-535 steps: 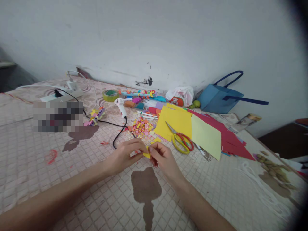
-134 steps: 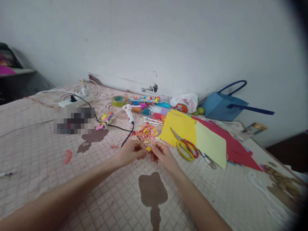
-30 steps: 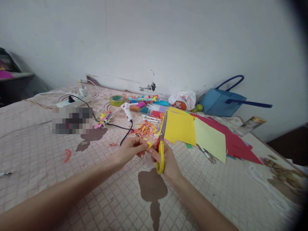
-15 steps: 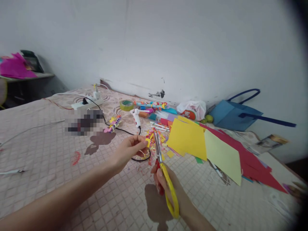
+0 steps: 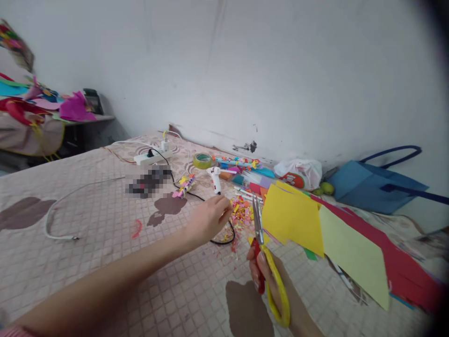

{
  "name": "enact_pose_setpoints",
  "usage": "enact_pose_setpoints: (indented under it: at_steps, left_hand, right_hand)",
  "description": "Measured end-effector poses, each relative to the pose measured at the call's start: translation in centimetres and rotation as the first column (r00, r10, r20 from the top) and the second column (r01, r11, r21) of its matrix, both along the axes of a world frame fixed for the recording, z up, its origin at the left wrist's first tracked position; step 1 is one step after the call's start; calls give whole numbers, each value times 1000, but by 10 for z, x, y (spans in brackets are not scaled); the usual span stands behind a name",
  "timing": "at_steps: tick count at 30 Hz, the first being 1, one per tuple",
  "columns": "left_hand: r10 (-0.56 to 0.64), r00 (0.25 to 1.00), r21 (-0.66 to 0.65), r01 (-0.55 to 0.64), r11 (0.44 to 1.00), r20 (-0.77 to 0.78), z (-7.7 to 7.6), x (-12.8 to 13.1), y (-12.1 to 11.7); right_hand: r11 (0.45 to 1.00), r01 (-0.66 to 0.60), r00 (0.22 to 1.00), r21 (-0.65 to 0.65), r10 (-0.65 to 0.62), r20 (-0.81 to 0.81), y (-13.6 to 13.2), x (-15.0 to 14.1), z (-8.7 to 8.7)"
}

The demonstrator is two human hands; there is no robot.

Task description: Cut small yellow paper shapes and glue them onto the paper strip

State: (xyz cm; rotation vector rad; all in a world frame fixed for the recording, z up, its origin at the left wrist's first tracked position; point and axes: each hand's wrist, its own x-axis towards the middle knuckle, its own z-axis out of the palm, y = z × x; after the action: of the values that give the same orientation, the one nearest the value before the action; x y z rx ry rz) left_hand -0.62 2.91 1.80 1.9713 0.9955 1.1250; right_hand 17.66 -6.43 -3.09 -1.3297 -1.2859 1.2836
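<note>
My right hand (image 5: pixel 261 269) grips scissors (image 5: pixel 258 224) by their red and yellow handles, the blades slightly apart and pointing away from me. My left hand (image 5: pixel 210 217) is closed with its fingers curled down; whatever lies between the fingertips is hidden. Just beyond and to the right of it is a pile of small yellow, pink and red paper scraps (image 5: pixel 242 209). A white glue gun (image 5: pixel 214 179) stands behind the left hand, and its black cord (image 5: pixel 231 236) loops beside that hand. Yellow sheets (image 5: pixel 293 220) lie right of the blades.
A pale green sheet (image 5: pixel 354 250) and red sheets (image 5: pixel 407 262) spread to the right. Farther back are a tape roll (image 5: pixel 202 161), a power strip (image 5: pixel 150 157), a plastic bag (image 5: pixel 300 173) and a blue bag (image 5: pixel 372 187). A small decorated craft piece (image 5: pixel 184 186) lies left of the glue gun.
The view has swung left. My left hand has turned palm down over the scraps, and the small yellow piece it pinched no longer shows. The scissors stay in my right hand.
</note>
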Motion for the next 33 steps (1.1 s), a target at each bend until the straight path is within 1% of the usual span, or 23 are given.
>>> enact_pose_setpoints:
  at_steps: [1,2,3,4,5,6,7,8,9,11,15,17,19,22,25,28,31,33]
  left_hand:
    - [15,1000,31,-14,999,-22,-3,-1,0]
    - [8,1000,-11,-8,1000,-10,-6,-1,0]
    - [-13,999,-113,16,993,33,-9,-1,0]
    - [-32,994,-250,59,966,108,-11,-1,0]
    - [-43,978,-388,120,914,204,-13,-1,0]
    - [-35,954,-487,183,854,297,-13,-1,0]
    - [-20,925,-546,240,803,379,-12,-1,-1]
    - [-4,897,-573,286,768,442,-11,-1,-2]
    - [5,872,-582,322,747,490,-9,-1,-3]
    - [3,843,-584,370,723,539,-5,-1,-7]
    - [-12,835,-584,395,709,550,-3,-2,-11]
    - [-6,829,-581,397,710,559,-3,-2,-12]
    - [-3,822,-576,401,713,570,-4,-1,-12]
    - [-13,829,-568,394,723,558,-4,-1,-12]
    - [-32,858,-558,361,747,512,-3,-2,-13]
    - [-46,874,-545,342,765,484,-3,-3,-13]
    - [-51,874,-543,345,765,483,-3,-4,-12]
    - [-50,866,-551,361,752,498,-3,-4,-12]
  right_hand:
    - [1000,15,1000,3,-15,11,-1,1,-1]
    - [999,32,999,11,-32,24,-1,1,-1]
    - [999,46,998,21,-47,36,-3,1,-2]
    - [998,55,997,29,-56,43,-4,1,-2]
    - [998,57,997,30,-59,46,-5,0,-2]
    - [999,49,998,17,-50,49,-6,-1,-2]
    - [999,35,998,-6,-35,53,-7,-3,-3]
    - [999,16,998,-38,-14,57,-8,-4,-4]
    - [997,0,998,-72,4,62,-9,-6,-5]
    - [995,-26,997,-101,33,68,-12,-9,-6]
    - [998,-67,989,-22,69,128,-17,-13,0]
    - [997,-70,984,-16,72,165,-18,-14,5]
    - [998,-62,984,-22,65,167,-17,-14,6]
    - [997,-64,990,-51,70,123,-14,-12,1]
    - [993,-76,993,-87,83,78,-13,-10,-5]
    - [994,-72,994,-77,78,72,-13,-9,-8]
    - [994,-79,994,-76,85,72,-14,-9,-8]
    - [995,-87,992,-58,91,83,-13,-9,-6]
